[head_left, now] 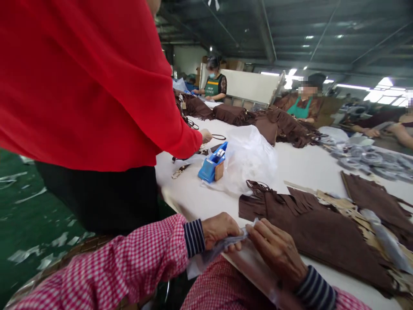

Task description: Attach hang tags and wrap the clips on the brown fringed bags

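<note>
Crumpled, translucent greyish plastic film (213, 250) is spanning the gap between the left hand (220, 230) and right hand (280, 250), both hands' fingers pinching it; beyond them, a blue tape dispenser (208, 168) is standing on the white table (293, 165).

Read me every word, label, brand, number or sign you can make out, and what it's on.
Readable text: none.
Dark green apron at the back: pale lettering, too small and blurred to read.
Blue tape dispenser: no lettering I can make out.
Held grey plastic: no lettering I can make out.
</note>
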Demonstrator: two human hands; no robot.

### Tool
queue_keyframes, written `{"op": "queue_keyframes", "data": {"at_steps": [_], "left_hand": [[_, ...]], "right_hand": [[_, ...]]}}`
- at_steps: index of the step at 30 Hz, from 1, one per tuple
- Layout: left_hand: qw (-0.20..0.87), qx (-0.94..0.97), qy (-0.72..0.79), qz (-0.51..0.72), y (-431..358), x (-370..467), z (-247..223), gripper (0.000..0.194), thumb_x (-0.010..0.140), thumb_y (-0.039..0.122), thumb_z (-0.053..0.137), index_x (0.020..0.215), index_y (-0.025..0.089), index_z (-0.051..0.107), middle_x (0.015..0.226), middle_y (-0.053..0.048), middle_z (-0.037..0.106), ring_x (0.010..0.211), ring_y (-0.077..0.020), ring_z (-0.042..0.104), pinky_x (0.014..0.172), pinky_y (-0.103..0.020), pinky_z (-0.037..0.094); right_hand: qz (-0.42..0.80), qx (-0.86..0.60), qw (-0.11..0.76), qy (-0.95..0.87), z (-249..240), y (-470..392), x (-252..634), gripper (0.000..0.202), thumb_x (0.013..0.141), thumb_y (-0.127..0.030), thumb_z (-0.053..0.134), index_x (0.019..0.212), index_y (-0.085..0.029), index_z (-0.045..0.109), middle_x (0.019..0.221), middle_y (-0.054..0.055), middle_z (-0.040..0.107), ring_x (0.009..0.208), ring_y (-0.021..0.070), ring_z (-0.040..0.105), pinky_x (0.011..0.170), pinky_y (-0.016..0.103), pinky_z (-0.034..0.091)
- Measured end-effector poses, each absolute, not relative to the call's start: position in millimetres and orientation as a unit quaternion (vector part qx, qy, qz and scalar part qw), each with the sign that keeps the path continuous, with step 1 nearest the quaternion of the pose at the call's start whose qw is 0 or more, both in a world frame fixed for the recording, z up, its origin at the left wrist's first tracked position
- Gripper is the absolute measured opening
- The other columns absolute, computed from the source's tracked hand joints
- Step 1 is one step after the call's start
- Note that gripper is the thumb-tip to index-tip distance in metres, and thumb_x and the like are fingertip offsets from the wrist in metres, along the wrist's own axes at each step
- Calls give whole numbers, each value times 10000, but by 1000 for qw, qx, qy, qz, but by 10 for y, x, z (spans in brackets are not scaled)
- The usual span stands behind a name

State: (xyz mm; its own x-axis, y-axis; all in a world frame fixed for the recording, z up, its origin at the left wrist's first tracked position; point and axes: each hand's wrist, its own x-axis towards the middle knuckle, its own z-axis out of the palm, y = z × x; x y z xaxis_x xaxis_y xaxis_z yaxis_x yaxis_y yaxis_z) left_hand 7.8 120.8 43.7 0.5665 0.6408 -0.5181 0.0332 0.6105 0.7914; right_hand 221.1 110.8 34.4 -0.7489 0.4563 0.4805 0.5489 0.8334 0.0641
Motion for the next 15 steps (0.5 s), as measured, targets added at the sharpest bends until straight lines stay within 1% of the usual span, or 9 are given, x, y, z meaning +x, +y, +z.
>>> {"op": "queue_keyframes", "data": {"at_steps": [2, 4, 6, 8, 9, 11, 13, 15], "left_hand": [[768, 407, 437, 231, 1160, 110, 404, 136, 623, 237, 637, 548, 123, 623, 473, -8, 583, 345, -70, 448, 332, -175, 284], [750, 410, 451, 258, 1120, 148, 376, 142, 624, 229, 631, 523, 130, 610, 455, -4, 571, 325, -72, 430, 319, -179, 268], [739, 406, 466, 268, 1092, 186, 342, 147, 636, 211, 610, 507, 141, 594, 442, -6, 568, 302, -82, 421, 307, -190, 260], [734, 408, 473, 267, 1081, 219, 290, 172, 652, 200, 602, 489, 148, 582, 433, -16, 568, 290, -94, 422, 307, -205, 269], [735, 410, 471, 265, 1085, 234, 256, 200, 662, 211, 613, 476, 149, 575, 430, -23, 565, 291, -100, 426, 312, -211, 282], [734, 421, 453, 279, 1113, 257, 179, 269, 690, 265, 655, 461, 154, 566, 427, -28, 550, 314, -109, 442, 333, -223, 313], [731, 439, 425, 306, 1164, 271, 111, 317, 700, 316, 706, 460, 168, 561, 440, -26, 537, 367, -120, 473, 355, -228, 328], [729, 453, 397, 327, 1219, 278, 76, 305, 694, 329, 749, 485, 187, 579, 474, -23, 540, 445, -137, 518, 375, -231, 338]], "right_hand": [[-4, -323, 176, -930, 544, 1145, 2126, 181, 936, -126, 537, 851, -216, 669, 763, 35, 625, 677, 177, 600, 596, 292, 477], [139, -362, 164, -907, 814, 1244, 1956, 156, 923, -173, 568, 837, -227, 685, 760, 15, 629, 666, 156, 601, 574, 265, 460], [290, -402, 206, -844, 1073, 1406, 1682, 138, 916, -255, 584, 956, -222, 712, 784, 14, 648, 669, 147, 602, 572, 251, 466], [409, -444, 271, -750, 1233, 1615, 1327, 263, 886, -343, 600, 1077, -188, 693, 766, 15, 645, 577, 126, 550, 477, 231, 423], [455, -452, 303, -704, 1263, 1730, 1139, 303, 852, -377, 625, 1069, -176, 687, 761, 15, 639, 546, 115, 524, 435, 217, 390], [510, -466, 356, -629, 1234, 1961, 788, 279, 776, -393, 684, 927, -158, 682, 744, 9, 619, 538, 102, 504, 396, 189, 333], [502, -495, 406, -582, 1140, 2166, 519, 257, 753, -404, 691, 787, -153, 646, 613, -30, 540, 460, 76, 421, 366, 178, 262], [474, -518, 437, -562, 1048, 2322, 354, 288, 758, -415, 679, 667, -159, 585, 498, -65, 432, 399, 61, 335, 349, 184, 214]]}}
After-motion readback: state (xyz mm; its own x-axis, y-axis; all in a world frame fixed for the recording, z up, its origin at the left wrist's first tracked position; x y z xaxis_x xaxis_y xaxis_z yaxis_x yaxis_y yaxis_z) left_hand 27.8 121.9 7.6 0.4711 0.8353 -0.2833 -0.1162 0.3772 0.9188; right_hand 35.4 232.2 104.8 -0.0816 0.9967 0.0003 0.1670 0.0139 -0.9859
